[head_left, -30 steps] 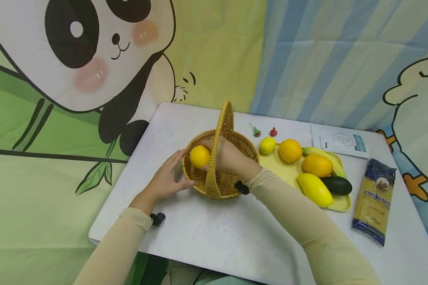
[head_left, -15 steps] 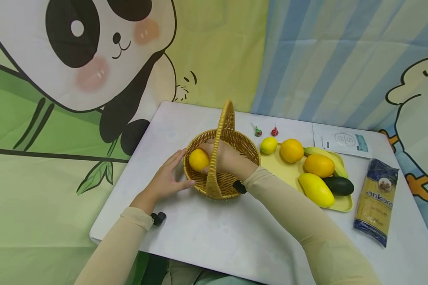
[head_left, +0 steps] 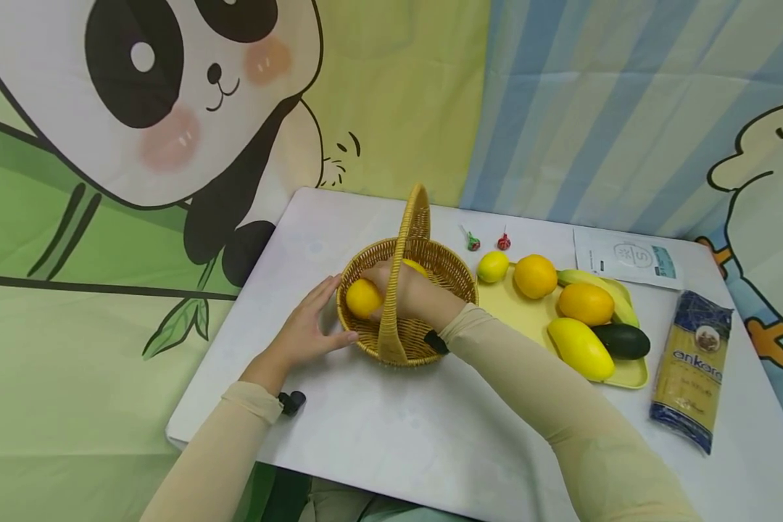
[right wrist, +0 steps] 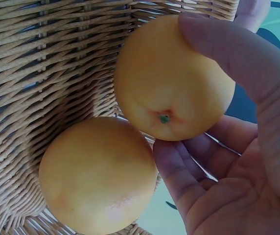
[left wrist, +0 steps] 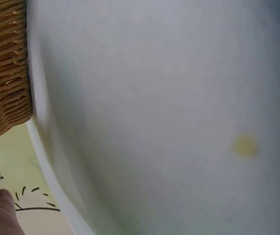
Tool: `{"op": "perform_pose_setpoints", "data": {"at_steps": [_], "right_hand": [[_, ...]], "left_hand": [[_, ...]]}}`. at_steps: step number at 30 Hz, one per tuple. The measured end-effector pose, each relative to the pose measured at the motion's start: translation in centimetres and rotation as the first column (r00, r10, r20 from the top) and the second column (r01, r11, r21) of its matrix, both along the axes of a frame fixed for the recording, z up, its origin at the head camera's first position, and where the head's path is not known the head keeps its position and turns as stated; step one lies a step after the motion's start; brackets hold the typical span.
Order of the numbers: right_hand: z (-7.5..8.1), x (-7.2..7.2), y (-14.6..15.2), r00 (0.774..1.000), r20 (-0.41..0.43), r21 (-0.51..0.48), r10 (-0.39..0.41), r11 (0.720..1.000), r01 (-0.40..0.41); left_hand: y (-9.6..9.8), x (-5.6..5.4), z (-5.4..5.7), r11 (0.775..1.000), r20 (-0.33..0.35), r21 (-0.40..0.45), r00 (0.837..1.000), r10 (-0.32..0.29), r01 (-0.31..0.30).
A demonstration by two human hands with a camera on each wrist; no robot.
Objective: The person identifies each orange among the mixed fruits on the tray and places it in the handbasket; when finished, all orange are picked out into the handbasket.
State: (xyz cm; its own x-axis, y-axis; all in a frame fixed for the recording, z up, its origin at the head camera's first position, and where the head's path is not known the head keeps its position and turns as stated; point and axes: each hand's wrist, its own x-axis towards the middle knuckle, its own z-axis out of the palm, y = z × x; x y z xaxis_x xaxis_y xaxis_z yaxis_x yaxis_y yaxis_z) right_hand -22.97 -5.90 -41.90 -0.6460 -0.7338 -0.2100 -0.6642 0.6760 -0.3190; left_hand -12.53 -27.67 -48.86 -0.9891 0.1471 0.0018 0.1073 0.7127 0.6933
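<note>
So the right hand (head_left: 420,293) is down inside the wicker basket (head_left: 455,270), reaching in under the arched handle, and it's gripping a round orange fruit (right wrist: 174,78), thumb over one side and fingers underneath. A second round fruit (right wrist: 98,176) sits right beside that one, down in the basket too.

Left hand (head_left: 309,325) isn't grasping anything: fingers extended, thumb spread, fingertips against the outside of the basket rim.

Just to the right there's a yellow tray (head_left: 507,313) on the white bench (head_left: 470,420). Lemon (head_left: 493,267) at its corner, an orange (head_left: 536,276) next to it, then another orange-coloured fruit (head_left: 586,303), a banana (head_left: 618,299) partly behind that, a yellow mango (head_left: 581,349) and a dark oval fruit (head_left: 622,341). Two lollipops (head_left: 504,241) lie behind the tray, plus a white pouch (head_left: 628,259), and a blue-and-gold pack (head_left: 692,373) is off to the right.
</note>
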Motion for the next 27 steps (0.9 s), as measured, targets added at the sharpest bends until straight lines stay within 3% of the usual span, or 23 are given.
{"op": "perform_pose_setpoints", "data": {"at_steps": [5, 12, 27], "right_hand": [[-0.49, -0.15, -0.23, 0.998, -0.035, 0.036, 0.054, 0.998, -0.053], [-0.91, -0.22, -0.6, 0.998, -0.014, 0.067, 0.06, 0.996, -0.059], [-0.66, 0.09, -0.65, 0.99, -0.096, 0.128, 0.1, 0.988, -0.087]], "left_hand": [[0.05, -0.06, -0.02, 1.0, -0.011, 0.001, 1.0, -0.004, 0.004], [0.09, 0.07, 0.24, 1.0, -0.004, 0.007, 1.0, 0.0, 0.0], [0.24, 0.13, 0.3, 1.0, 0.005, 0.002, 1.0, 0.005, -0.005]]}}
